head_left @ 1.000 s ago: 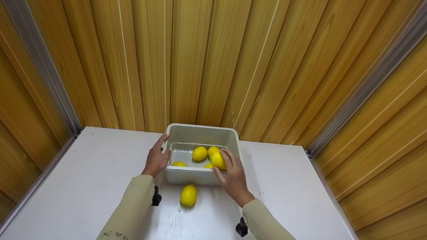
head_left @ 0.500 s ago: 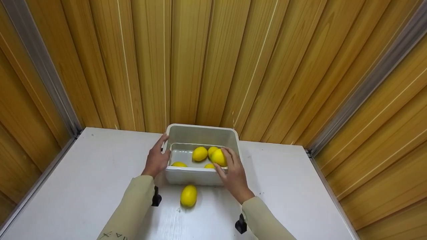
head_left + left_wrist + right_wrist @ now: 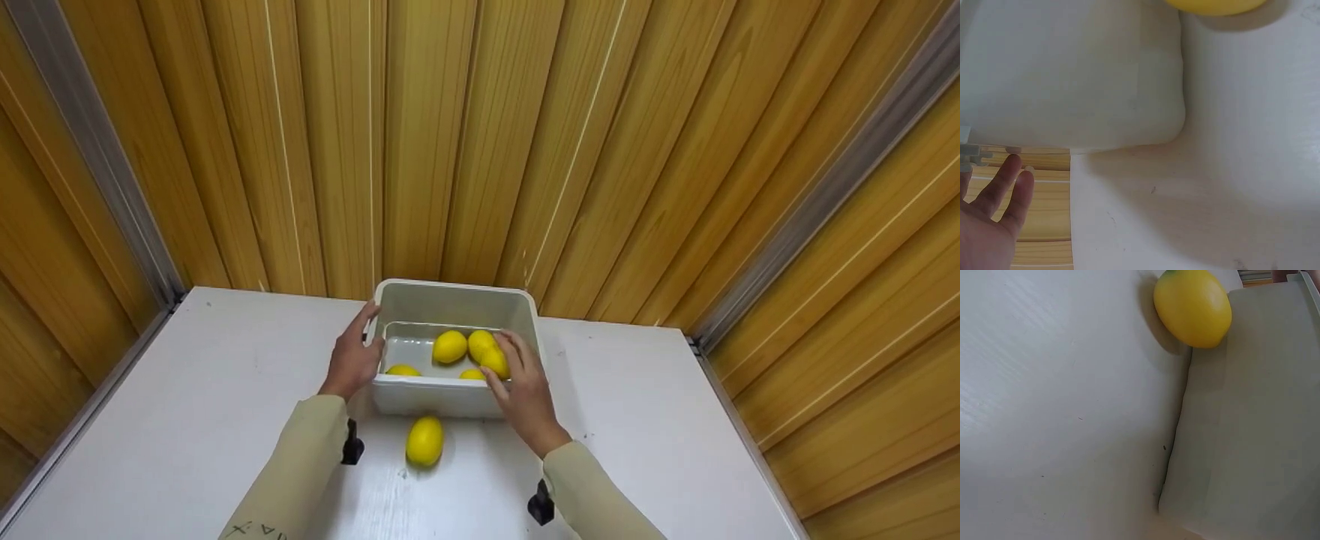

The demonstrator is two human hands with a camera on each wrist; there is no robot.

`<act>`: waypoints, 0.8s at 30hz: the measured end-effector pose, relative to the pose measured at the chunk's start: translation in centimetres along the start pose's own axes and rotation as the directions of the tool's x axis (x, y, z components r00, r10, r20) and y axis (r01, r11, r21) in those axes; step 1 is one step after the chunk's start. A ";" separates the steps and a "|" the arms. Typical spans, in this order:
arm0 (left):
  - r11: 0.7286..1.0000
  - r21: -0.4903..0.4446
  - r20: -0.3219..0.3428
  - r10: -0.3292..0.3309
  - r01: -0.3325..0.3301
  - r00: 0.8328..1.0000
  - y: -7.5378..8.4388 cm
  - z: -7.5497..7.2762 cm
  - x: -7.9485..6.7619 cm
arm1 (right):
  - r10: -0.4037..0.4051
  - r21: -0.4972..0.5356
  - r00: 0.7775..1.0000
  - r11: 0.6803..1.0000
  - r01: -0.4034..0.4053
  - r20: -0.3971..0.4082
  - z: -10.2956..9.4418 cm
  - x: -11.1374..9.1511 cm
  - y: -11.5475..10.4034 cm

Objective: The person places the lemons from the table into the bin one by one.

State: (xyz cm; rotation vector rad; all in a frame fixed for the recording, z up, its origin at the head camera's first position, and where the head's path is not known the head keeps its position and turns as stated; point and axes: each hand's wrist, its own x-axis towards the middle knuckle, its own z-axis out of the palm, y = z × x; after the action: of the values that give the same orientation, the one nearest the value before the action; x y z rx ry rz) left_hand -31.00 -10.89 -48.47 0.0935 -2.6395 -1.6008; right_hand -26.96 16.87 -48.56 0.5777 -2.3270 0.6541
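Observation:
A white plastic box (image 3: 435, 397) holds several yellow lemons, among them one near its middle (image 3: 449, 347) and one beside it (image 3: 480, 343). Two more are partly covered by the front wall. My left hand (image 3: 352, 360) grips the box's left rim; in the left wrist view its fingers (image 3: 1002, 194) lie along the outside. Reaching over the front right rim, my right hand (image 3: 529, 394) holds a lemon (image 3: 493, 362) low inside, between thumb and fingers. Another lemon (image 3: 425, 442) lies on the table in front of the box, and the right wrist view shows it close to the front wall.
The white table (image 3: 645, 420) runs out to both sides of the box. Wood-patterned panels (image 3: 450, 150) rise behind it and at the sides, with grey metal posts (image 3: 112, 150) at the corners. Black clips (image 3: 540, 502) hang from both sleeves.
My right hand has lowered its lemon deeper into the box, and more of the lemon behind it now shows. The left hand and the lemon on the table stay put.

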 end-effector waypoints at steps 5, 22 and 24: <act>1.000 0.009 -0.006 0.016 -0.016 1.000 -0.1 0.0 0.1 | -0.018 -0.004 1.000 1.000 0.018 -0.015 -0.1 0.0 0.1; 1.000 0.021 0.003 0.000 0.000 1.000 0.0 -0.1 0.3 | -0.213 -0.004 0.971 0.977 0.213 -0.107 -0.1 -1.5 -1.5; 1.000 0.024 0.004 0.001 -0.001 1.000 0.0 -0.1 0.2 | -0.225 0.008 0.967 0.974 0.228 -0.117 -0.1 -1.7 -1.7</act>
State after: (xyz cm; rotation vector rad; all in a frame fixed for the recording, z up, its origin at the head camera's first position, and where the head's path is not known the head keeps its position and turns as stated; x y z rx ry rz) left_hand -31.20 -11.03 -48.39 0.0904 -2.6620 -1.5704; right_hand -24.83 15.98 -49.16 0.7816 -2.1088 0.5893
